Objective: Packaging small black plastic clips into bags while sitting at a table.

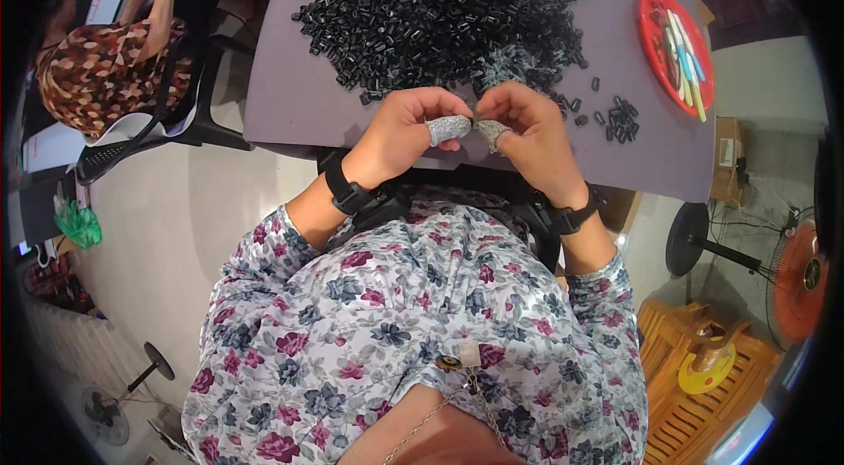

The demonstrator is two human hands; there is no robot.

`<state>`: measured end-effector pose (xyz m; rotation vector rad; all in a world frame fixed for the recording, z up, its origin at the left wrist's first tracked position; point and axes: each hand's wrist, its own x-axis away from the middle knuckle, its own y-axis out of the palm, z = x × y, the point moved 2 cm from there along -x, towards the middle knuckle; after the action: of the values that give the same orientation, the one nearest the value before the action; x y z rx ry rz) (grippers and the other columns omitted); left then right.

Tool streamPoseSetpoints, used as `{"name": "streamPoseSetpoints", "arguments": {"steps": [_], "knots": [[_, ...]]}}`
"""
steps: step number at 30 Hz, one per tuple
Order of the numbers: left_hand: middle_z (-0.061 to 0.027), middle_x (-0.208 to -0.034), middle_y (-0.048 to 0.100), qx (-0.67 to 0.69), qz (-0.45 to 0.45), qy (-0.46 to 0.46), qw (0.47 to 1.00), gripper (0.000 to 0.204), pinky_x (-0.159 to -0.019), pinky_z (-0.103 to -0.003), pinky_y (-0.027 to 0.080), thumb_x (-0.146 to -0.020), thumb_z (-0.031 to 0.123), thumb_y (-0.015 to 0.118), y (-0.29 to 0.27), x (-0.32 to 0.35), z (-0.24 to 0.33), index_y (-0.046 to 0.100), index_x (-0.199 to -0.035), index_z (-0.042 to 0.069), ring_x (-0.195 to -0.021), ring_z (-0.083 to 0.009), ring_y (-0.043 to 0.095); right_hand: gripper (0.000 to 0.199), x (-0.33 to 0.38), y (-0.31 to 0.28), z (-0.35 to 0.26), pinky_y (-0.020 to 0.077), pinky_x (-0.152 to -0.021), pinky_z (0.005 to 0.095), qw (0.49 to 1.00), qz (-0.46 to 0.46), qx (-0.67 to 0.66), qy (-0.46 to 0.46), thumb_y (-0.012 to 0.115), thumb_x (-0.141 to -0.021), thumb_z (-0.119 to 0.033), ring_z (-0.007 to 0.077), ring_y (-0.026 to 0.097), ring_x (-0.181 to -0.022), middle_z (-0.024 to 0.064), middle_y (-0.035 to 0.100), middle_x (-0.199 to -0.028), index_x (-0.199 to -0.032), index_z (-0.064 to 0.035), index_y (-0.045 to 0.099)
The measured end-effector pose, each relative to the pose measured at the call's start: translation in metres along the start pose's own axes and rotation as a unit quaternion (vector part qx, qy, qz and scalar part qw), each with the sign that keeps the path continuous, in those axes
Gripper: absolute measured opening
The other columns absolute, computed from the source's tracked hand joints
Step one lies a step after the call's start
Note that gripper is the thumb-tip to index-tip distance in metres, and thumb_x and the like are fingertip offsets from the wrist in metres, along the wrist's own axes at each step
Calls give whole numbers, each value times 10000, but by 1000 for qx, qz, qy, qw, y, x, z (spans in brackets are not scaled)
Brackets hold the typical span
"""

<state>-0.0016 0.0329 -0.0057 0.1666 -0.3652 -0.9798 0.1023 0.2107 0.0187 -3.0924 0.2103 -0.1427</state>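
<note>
My left hand (406,129) and my right hand (531,129) meet at the table's near edge. Each is closed in a pinch, thumb against fingers, and grey wrapping covers both thumbs. Something small and dark seems to sit between the fingertips, mostly hidden, so its kind cannot be made out. Just beyond my hands spreads a large heap of small black plastic pieces (431,12). A tuft of grey shavings (508,66) lies at the heap's near side, close to my right fingers. Right of that hand is a small cluster of black pieces (622,120).
A red plate (652,34) holding several light-handled tools (684,56) stands on the grey table (294,105) at right. Another person (114,69) sits at the left beside a black chair (215,96). An orange fan (798,280) and a yellow-orange plastic chair (686,412) stand at right.
</note>
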Motion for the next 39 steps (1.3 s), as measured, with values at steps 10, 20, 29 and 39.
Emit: {"name": "streamPoseSetpoints", "arguments": {"steps": [10,20,29,39], "knots": [[-34,-987,722,-9,14,3,1000,144,-781,-244,572,-981,-7,635,2,-2,4,709,-1104,-5,-860,-89,674,300,3,1,0,516,-781,246,999,38,-21,-30,570,-784,118,86,631,-882,11,662,-952,-1046,1,656],[-25,-983,720,-13,7,-5,1000,139,-771,-240,566,-976,-5,650,4,-3,1,717,-1097,-3,-846,-83,664,285,3,1,-1,501,-754,228,999,28,-10,-15,595,-796,104,67,613,-853,-1,651,-928,-1049,-12,654],[-25,-977,721,-20,2,-9,1000,135,-761,-241,570,-974,-5,651,3,-3,-2,721,-1089,-3,-845,-83,662,272,0,0,-1,493,-727,223,1000,16,-16,-4,591,-800,96,57,607,-827,-3,654,-914,-1042,-9,656],[-25,-961,728,-28,1,-9,1000,145,-745,-227,553,-987,33,653,4,-3,4,719,-1112,7,-803,-76,659,265,-2,-5,-4,478,-705,209,999,6,-50,-6,605,-822,73,44,602,-806,-9,661,-913,-1069,-11,653]]}}
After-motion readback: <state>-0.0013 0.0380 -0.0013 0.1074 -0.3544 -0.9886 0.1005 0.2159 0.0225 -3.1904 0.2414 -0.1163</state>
